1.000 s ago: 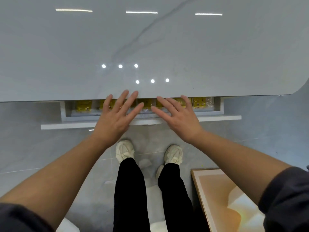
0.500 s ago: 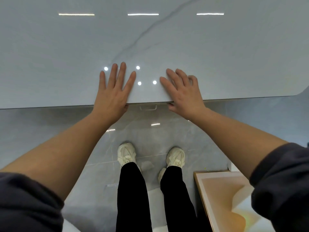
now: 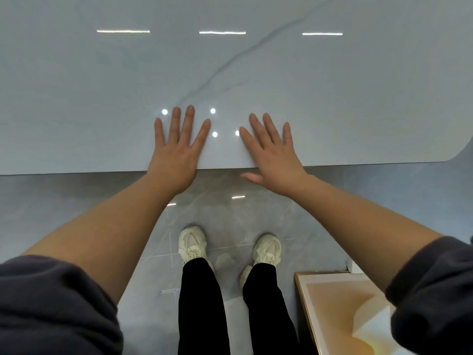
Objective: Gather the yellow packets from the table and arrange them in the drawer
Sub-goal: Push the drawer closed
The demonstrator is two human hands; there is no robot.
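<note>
My left hand [image 3: 178, 147] lies flat, fingers straight and spread, on the near edge of the glossy grey marble table [image 3: 256, 73]. My right hand [image 3: 272, 152] lies flat beside it, fingers on the tabletop and thumb hanging just past the edge. Neither hand holds anything. No yellow packets show on the table. The drawer is hidden under the tabletop edge, and its contents cannot be seen.
The table's near edge runs across the middle of the view and curves away at the right. Below it is grey tiled floor with my two feet in white shoes [image 3: 192, 244]. A framed orange panel [image 3: 340, 311] leans at the lower right.
A second ago the drawer stood open with yellow packets in it and both hands at its front. It has since slid shut under the table, and both hands moved up onto the tabletop.
</note>
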